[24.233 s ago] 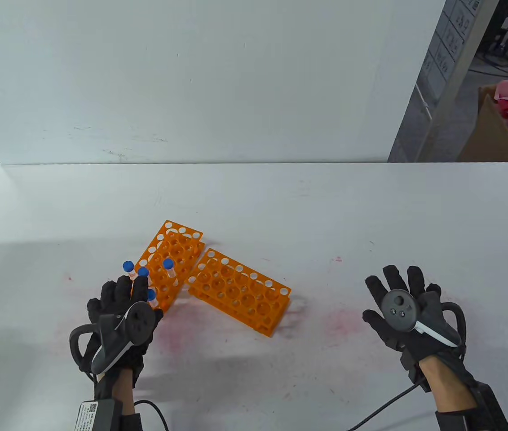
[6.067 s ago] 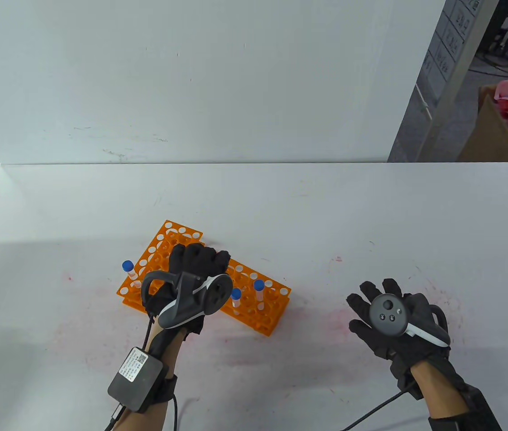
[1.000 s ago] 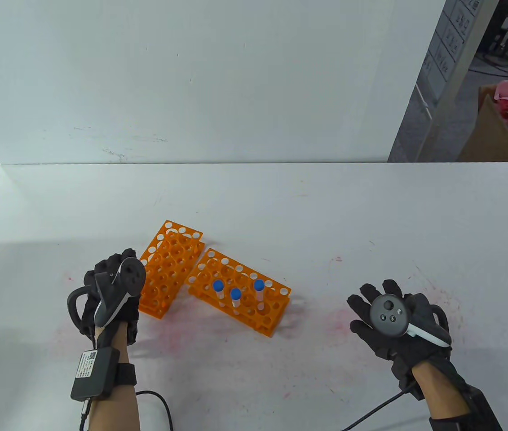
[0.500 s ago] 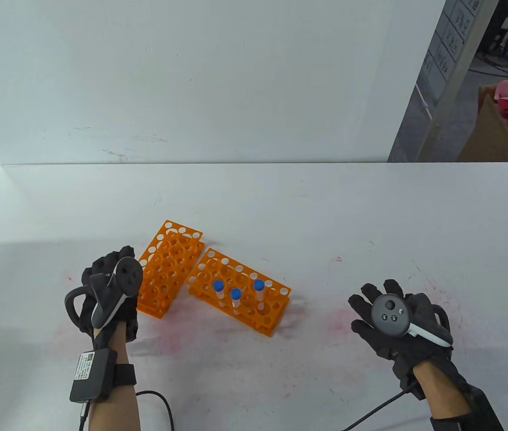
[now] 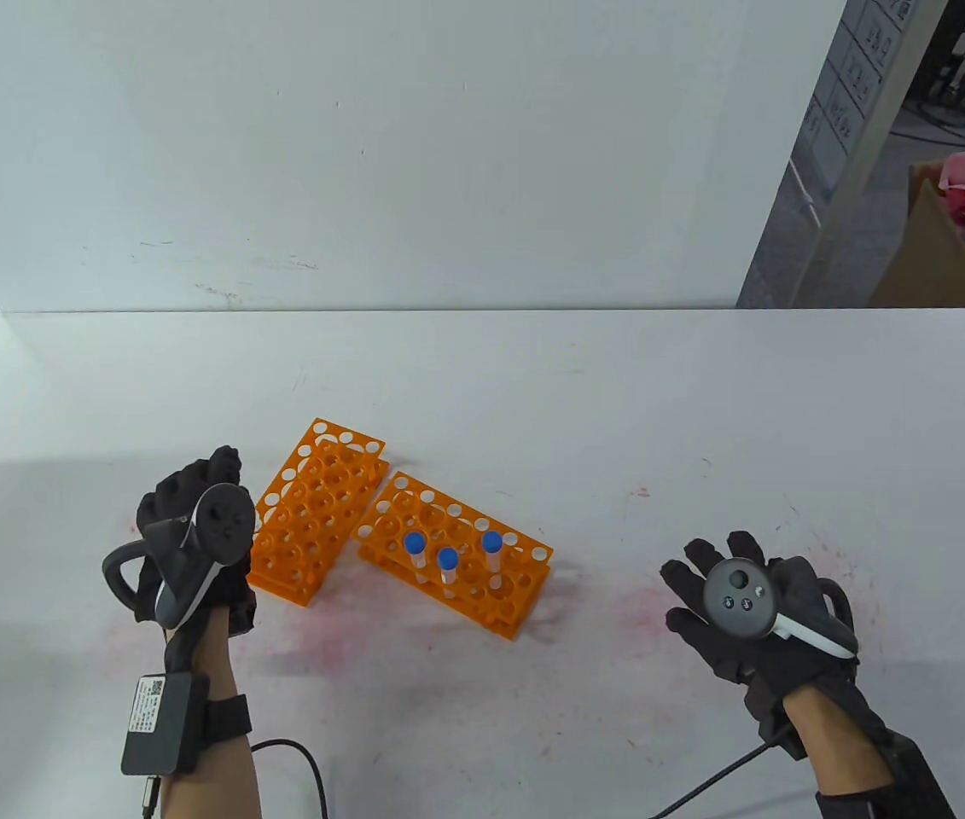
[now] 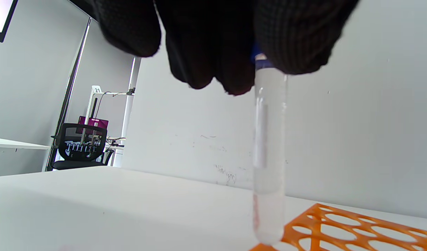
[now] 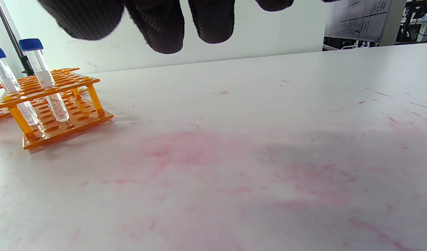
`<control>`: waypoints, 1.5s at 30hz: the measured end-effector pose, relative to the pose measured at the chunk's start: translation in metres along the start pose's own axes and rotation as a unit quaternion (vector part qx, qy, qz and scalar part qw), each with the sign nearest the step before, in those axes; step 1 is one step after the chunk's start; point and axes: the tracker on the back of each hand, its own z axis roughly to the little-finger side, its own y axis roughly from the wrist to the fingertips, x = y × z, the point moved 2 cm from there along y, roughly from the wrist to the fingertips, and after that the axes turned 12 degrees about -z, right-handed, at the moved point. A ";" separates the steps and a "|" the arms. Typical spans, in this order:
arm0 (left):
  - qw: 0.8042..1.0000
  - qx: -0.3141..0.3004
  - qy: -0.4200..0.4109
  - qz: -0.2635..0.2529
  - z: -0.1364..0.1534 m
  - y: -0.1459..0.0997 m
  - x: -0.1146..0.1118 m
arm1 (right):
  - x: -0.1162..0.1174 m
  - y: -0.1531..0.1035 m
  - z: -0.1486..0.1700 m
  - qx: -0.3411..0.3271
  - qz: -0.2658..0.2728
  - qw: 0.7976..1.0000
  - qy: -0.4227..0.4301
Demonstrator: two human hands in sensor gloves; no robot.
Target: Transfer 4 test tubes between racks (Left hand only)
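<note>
1. The left hand [image 5: 192,546] pinches the fourth test tube [image 6: 268,153] by its blue-capped top, upright, its tip just above the left orange rack [image 5: 311,512].
2. Three blue-capped tubes [image 5: 448,567] stand in the right orange rack [image 5: 456,554].
3. The right hand [image 5: 755,606] lies flat on the white table [image 5: 619,392], fingers spread, holding nothing.
</note>
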 end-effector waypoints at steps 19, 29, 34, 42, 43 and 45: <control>0.993 -0.116 0.004 0.000 -0.073 -0.007 0.016 | 0.000 0.000 0.001 -0.002 -0.003 1.000 0.003; 0.988 -0.156 -0.012 0.017 -0.098 -0.014 0.013 | 0.000 0.000 0.000 -0.002 -0.002 1.000 0.004; 0.986 -0.163 -0.024 0.027 -0.105 -0.017 0.009 | 0.000 0.000 0.001 -0.004 -0.001 1.000 0.005; 0.985 -0.166 -0.033 0.037 -0.107 -0.022 -0.001 | -0.001 0.000 0.001 -0.004 0.001 1.000 0.003; 0.985 -0.165 -0.033 0.039 -0.107 -0.022 -0.002 | 0.000 0.000 0.001 -0.004 0.000 1.000 0.003; 0.985 -0.167 -0.027 0.037 -0.107 -0.023 -0.003 | 0.000 0.000 0.001 -0.004 -0.001 1.000 0.004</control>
